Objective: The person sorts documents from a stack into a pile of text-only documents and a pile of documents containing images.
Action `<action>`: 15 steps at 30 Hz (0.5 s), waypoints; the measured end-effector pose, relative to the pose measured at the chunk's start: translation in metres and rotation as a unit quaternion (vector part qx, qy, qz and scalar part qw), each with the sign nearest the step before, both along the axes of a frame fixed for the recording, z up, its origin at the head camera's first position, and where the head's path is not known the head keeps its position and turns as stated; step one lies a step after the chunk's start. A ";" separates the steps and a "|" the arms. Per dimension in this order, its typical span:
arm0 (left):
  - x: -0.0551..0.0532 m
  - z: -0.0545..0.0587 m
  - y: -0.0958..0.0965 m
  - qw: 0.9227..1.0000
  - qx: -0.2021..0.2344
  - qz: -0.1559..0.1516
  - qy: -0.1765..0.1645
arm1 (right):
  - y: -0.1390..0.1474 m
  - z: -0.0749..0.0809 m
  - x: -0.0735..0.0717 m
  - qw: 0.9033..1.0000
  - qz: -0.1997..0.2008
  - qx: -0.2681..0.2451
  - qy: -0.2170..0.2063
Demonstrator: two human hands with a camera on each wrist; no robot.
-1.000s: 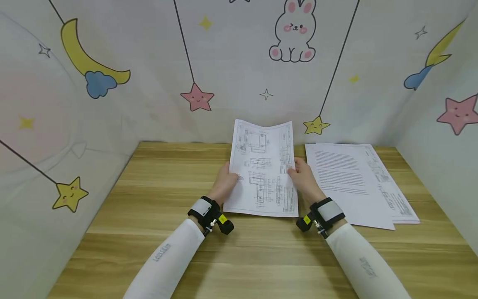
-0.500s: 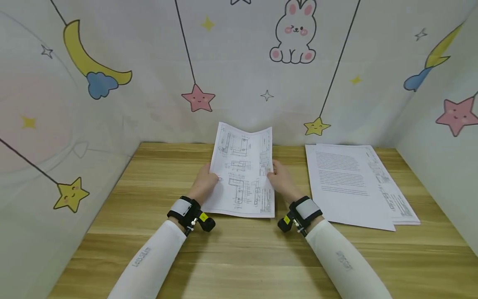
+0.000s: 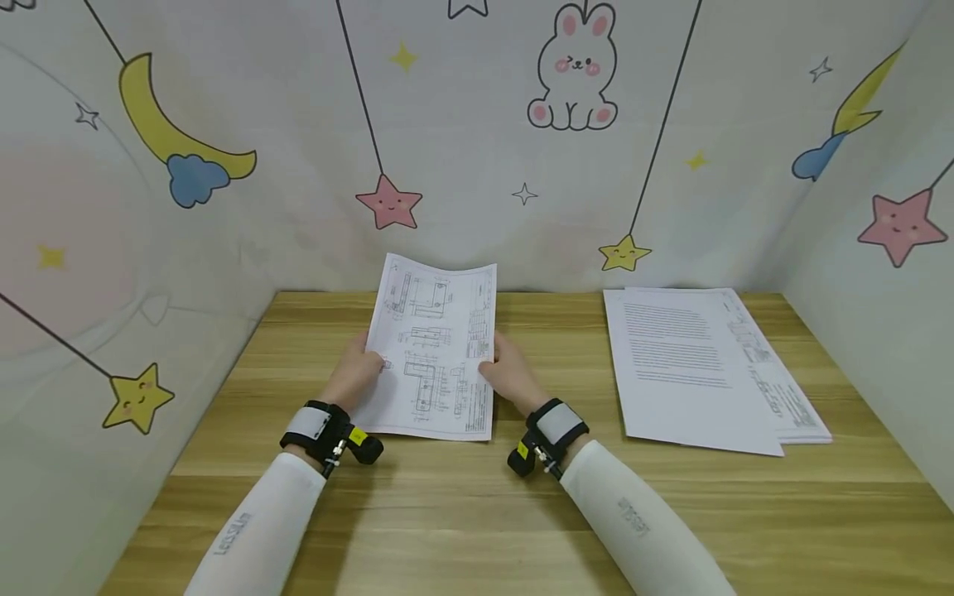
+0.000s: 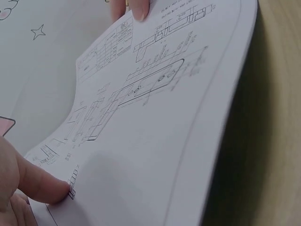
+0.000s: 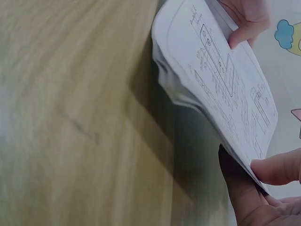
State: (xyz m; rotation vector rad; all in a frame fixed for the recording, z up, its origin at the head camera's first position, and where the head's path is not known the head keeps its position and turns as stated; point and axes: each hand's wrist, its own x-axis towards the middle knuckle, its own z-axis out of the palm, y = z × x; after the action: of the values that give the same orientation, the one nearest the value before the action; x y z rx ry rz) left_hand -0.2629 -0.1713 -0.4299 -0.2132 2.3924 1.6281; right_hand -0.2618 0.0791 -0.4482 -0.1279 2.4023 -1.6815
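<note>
Between both hands is a small stack of paper sheets (image 3: 436, 356), the top one printed with technical drawings. My left hand (image 3: 353, 374) pinches its left edge, the thumb lying on the printed face. On the opposite edge my right hand (image 3: 513, 377) pinches it between thumb and fingers. In the right wrist view several layered edges show on the stack (image 5: 221, 94), which is tilted and held above the table, its shadow falling below. The left wrist view shows the left thumb (image 4: 44, 186) pressing beside a small drawing.
To the right lies a pile of papers (image 3: 671, 406), a text sheet on top set askew over sheets with drawings. The wooden table (image 3: 447, 513) meets a white patterned cloth wall (image 3: 462, 149) at the back and on both sides.
Both hands have carried the stack of sheets leftward across the table, away from the pile at the right. The grip on both edges stays the same.
</note>
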 end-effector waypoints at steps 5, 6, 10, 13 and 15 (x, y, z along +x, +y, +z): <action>0.001 -0.002 -0.013 1.000 -0.019 0.013 -0.021 | -0.017 -0.004 0.003 0.999 -0.004 0.037 0.021; 0.001 -0.002 -0.015 0.999 -0.026 0.015 -0.024 | -0.020 -0.004 0.003 0.999 -0.006 0.043 0.024; 0.001 -0.003 -0.025 0.998 -0.037 0.022 -0.036 | -0.029 -0.004 0.004 0.999 0.000 0.043 0.027; 0.002 -0.005 -0.032 0.998 -0.040 0.024 -0.039 | -0.036 -0.006 0.005 0.998 0.010 0.052 0.030; 0.004 -0.006 -0.037 0.998 -0.045 0.022 -0.038 | -0.040 -0.008 0.005 0.997 0.014 0.065 0.032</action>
State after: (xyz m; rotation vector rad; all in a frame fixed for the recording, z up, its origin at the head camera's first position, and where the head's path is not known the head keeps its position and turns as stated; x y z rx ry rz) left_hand -0.2593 -0.2079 -0.4359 -0.3414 2.4212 1.5031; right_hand -0.2566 0.0393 -0.4561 -0.1966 2.5357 -1.5265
